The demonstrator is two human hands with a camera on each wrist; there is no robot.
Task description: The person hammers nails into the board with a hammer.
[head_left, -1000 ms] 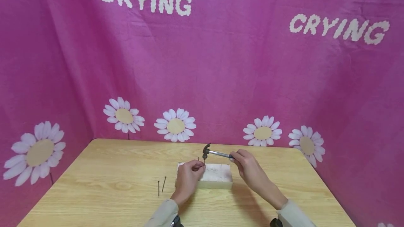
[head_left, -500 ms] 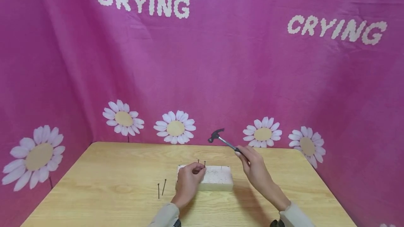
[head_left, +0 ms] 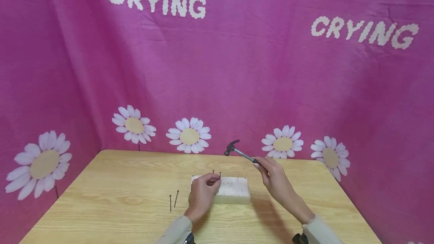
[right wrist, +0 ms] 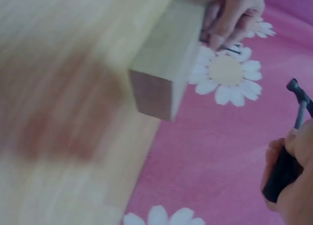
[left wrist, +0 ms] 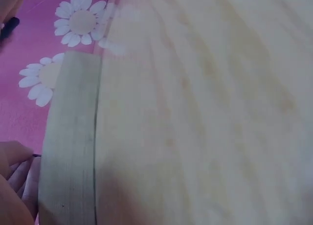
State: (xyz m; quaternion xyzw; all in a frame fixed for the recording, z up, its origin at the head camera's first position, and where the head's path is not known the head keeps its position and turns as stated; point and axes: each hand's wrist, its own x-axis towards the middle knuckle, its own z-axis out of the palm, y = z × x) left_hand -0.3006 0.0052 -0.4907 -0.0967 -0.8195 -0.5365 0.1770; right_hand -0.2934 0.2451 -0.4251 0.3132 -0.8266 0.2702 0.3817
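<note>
My left hand (head_left: 202, 194) rests at the left part of a white-topped wooden block (head_left: 234, 188) and pinches an upright nail (head_left: 220, 175) between thumb and fingertips. The nail's head shows above the fingers; its point is hidden. My right hand (head_left: 277, 182) grips a small claw hammer (head_left: 245, 155) by its black handle end. The hammer's dark head hangs in the air above and to the right of the nail, apart from it. In the right wrist view, the fingers curl round the black handle (right wrist: 281, 176), and the nail (right wrist: 231, 50) sticks out from the left hand.
A second nail (head_left: 213, 171) stands just behind the left fingers. Two loose nails, one upright in view (head_left: 170, 203) and one slanted (head_left: 176, 199), lie on the wooden table (head_left: 129, 187) left of the block. A pink curtain (head_left: 237, 67) with daisies hangs behind the table.
A second ago the hammer head was on the nail; my right hand has since lifted it up and to the right. Over the last half second it has barely moved. The left hand stays put.
</note>
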